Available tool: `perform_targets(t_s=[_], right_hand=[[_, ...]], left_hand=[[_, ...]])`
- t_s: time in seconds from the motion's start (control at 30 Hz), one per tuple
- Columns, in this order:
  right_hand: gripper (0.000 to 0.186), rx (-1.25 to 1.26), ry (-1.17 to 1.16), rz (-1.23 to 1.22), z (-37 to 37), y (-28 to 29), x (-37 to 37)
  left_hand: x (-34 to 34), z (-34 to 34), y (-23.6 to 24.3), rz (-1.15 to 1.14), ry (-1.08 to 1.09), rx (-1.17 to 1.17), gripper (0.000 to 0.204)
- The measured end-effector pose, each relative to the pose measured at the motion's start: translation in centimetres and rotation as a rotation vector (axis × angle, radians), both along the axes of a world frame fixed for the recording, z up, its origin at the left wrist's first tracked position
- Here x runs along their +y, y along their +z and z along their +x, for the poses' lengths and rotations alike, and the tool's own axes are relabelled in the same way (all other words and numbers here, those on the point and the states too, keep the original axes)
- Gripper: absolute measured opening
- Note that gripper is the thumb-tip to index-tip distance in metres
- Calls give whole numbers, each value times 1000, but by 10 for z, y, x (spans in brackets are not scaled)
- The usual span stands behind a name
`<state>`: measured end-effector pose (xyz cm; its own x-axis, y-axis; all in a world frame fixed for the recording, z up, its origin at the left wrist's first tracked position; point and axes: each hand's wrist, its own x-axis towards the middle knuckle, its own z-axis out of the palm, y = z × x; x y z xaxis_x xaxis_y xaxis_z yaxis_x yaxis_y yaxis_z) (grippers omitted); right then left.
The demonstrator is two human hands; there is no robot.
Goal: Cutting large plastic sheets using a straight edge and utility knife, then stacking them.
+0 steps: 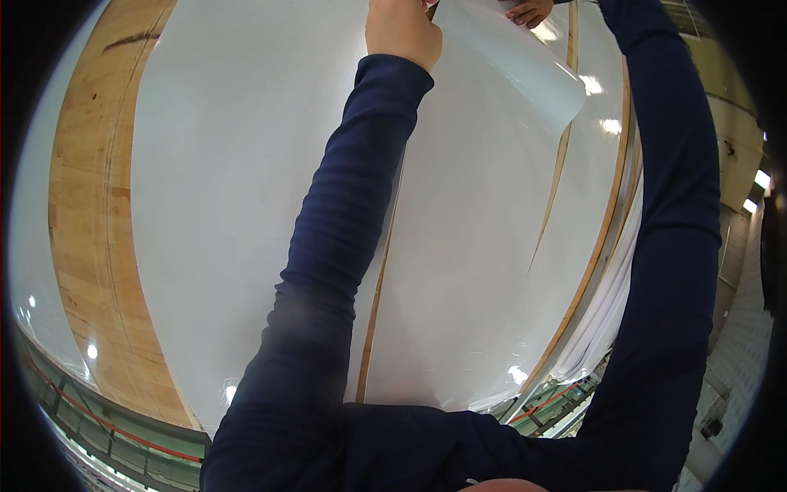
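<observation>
The work looks part-way along. Toward 1 o'clock, a glossy, pale bluish-white sheet (541, 86) of thin, flexible material is raised and curled over into a loose fold, while the broad, smooth white covering (238, 180) left of centre lies flat. A long, narrow brown gap (374, 320) runs from near 6 o'clock up toward 12, and a second, tapering wood-coloured gap (555, 176) opens at 2 o'clock, closing to a point lower down. The lifting, then, is done only near the top; the surface from 3 round to 6 o'clock lies down and, by its look, is what is left.

The left hand (403, 31) is at 12 o'clock, its back toward the viewer, beyond a ribbed navy-blue cuff. The upper edge cuts off its fingers, so I cannot tell whether they are spread or pinching anything. At 1 o'clock, what appears to be the right hand (533, 11) has bent fingers at the curled sheet; whether they grip it or merely rest there, I cannot tell. The light-brown wooden table (92, 189) shows bare at 9 o'clock, and white draped material (602, 328) hangs at 4 o'clock.
</observation>
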<state>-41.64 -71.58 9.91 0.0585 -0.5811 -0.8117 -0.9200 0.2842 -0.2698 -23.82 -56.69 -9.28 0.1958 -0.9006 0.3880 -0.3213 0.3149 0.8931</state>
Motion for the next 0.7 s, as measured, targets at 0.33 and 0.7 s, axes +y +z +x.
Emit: perform_targets(t_s=[0.33, 0.7], right_hand=[[32, -16, -54, -207, -4, -15, 30], [35, -103, -27, -5, -7, -40, 12]], left_hand=[[2, 2, 5, 10, -3, 24, 12], [3, 5, 10, 56, -24, 42, 17]])
